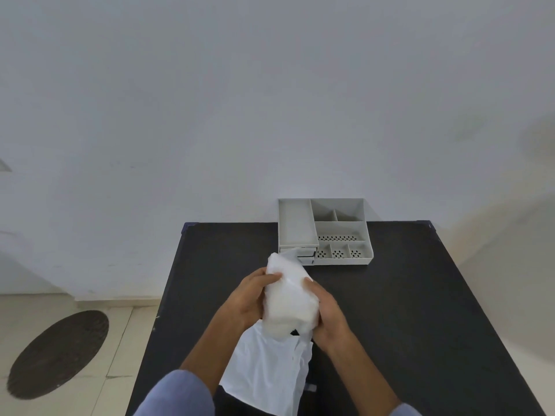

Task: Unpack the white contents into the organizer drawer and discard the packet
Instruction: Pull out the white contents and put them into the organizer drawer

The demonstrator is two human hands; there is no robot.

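A soft white bundle [289,298] in clear wrap is held above the black table. My left hand [252,294] grips its left side and my right hand [326,313] grips its right side. Below the bundle the empty white packet [267,373] hangs flat toward the table's near edge; its mouth is still around the bundle's lower end. The grey organizer [326,231] stands at the table's far edge against the wall. Its small drawer [303,253] at the front left is pulled slightly out, just beyond the bundle's top.
The black table [405,310] fills the middle of the view. A white wall rises behind it. On the tiled floor at the left lies a dark oval mat [58,354].
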